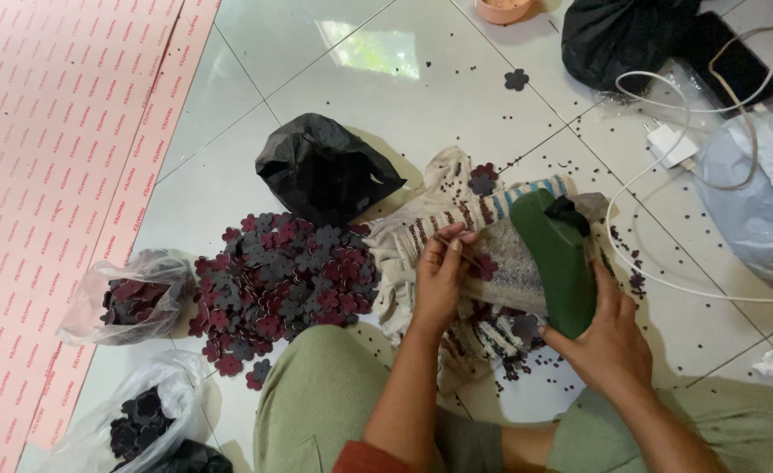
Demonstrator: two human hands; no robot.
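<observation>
Left hand (443,271) pinching a maroon flower cutout (486,267), right hand (610,337) gripping a green block (561,258) (grips closed).

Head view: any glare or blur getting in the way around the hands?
Head view: a bright window glare patch sits on the floor tiles, far from the hands; the left hand and right hand are evenly lit and fairly sharp; soft shadow under the black bag; the flower cutouts read clearly.
</observation>
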